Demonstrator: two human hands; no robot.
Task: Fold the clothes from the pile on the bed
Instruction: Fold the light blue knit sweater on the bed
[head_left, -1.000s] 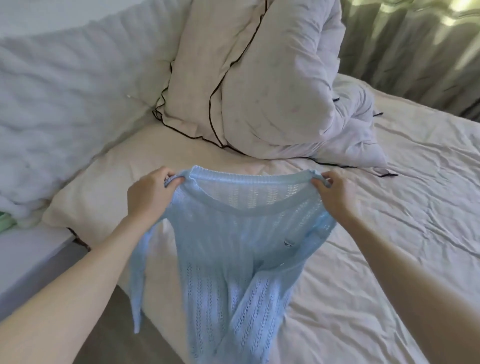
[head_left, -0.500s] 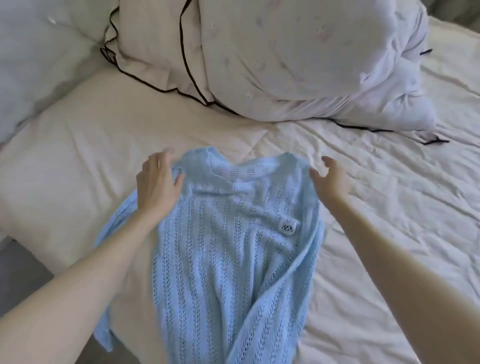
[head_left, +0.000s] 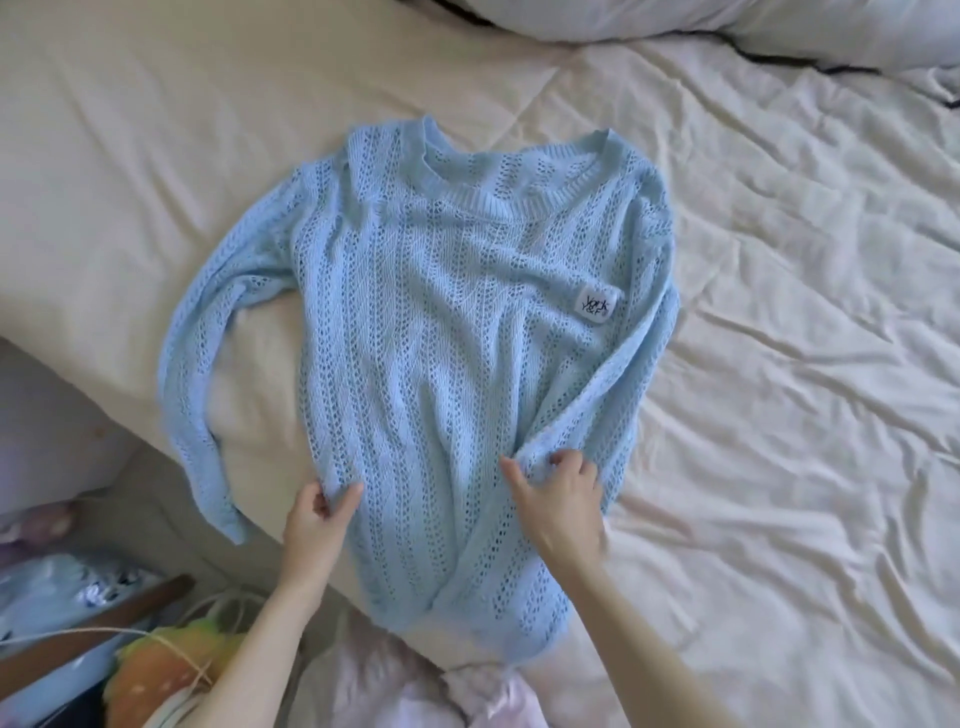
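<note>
Cream bedding fills our view, with a light blue knit sweater spread flat on it, neck away from us. Our left hand pinches the sweater's left side near the hem; our right hand curls round bunched knit on the right. Its left sleeve hangs over the bed's edge.

light blue open-knit sweater lying front-up on the cream bed, neckline toward the pillows, hem hanging over the near edge. White label patch on its chest, right side of view. One sleeve curves down the left side toward the near edge; the other is folded in across the lower body. Fabric wrinkled, not yet folded
</note>
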